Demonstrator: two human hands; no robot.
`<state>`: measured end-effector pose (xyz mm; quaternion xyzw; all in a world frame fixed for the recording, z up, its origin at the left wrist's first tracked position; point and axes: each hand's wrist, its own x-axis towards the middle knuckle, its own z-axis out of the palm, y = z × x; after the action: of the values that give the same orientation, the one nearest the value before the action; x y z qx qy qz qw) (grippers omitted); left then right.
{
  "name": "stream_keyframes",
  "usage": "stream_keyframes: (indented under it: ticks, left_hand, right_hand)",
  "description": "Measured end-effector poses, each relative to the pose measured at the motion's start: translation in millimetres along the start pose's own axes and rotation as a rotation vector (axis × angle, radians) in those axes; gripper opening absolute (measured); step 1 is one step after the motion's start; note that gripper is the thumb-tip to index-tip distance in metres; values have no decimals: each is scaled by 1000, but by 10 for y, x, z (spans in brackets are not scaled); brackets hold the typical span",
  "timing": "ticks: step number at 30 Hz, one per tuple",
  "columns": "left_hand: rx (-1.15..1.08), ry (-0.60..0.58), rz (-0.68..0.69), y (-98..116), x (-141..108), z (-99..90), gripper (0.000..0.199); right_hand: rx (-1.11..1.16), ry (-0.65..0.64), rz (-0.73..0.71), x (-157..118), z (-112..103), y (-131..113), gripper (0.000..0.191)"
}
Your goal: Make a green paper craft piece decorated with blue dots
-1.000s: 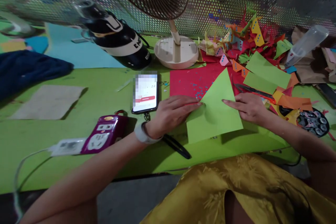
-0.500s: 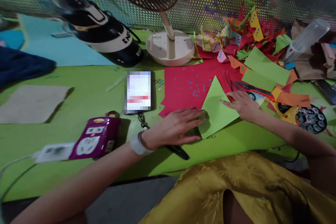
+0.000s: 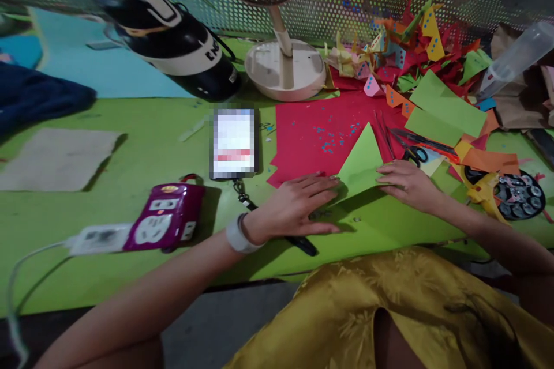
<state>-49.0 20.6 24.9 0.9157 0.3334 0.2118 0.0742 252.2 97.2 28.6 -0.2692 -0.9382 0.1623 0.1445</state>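
A light green sheet of paper [image 3: 362,166] lies at the near edge of a red sheet [image 3: 298,132], its pointed tip facing away from me. My right hand [image 3: 409,185] pinches the paper's right side between thumb and fingers. Along the left side rests my left hand [image 3: 294,207], fingers stretched out and their tips touching the paper, the thumb apart on the green table. Tiny blue paper bits are scattered over the red sheet. Just beyond my right hand lie black-handled scissors [image 3: 416,154] and an orange cutter [image 3: 445,153].
A phone [image 3: 234,143] and a purple power outlet [image 3: 173,213] lie left of my hands. Behind them stand a black bottle [image 3: 182,63] and a fan [image 3: 285,69]. Folded paper pieces [image 3: 415,49] heap up at the back right, near a yellow hole punch [image 3: 482,190].
The paper's near corner, which lay flat toward me, no longer shows there; the sheet looks like a smaller triangle. My right hand has turned slightly, and the view has shifted a little.
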Motion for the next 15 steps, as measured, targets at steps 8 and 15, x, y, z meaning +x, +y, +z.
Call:
stream_keyframes:
  ticks: [8, 15]
  left_hand:
    - [-175, 207, -396, -18, 34, 153, 27]
    - [-155, 59, -577, -46, 122, 36, 25]
  right_hand:
    - [28, 89, 397, 144, 124, -88, 41]
    - [-77, 219, 367, 131, 307, -20, 34]
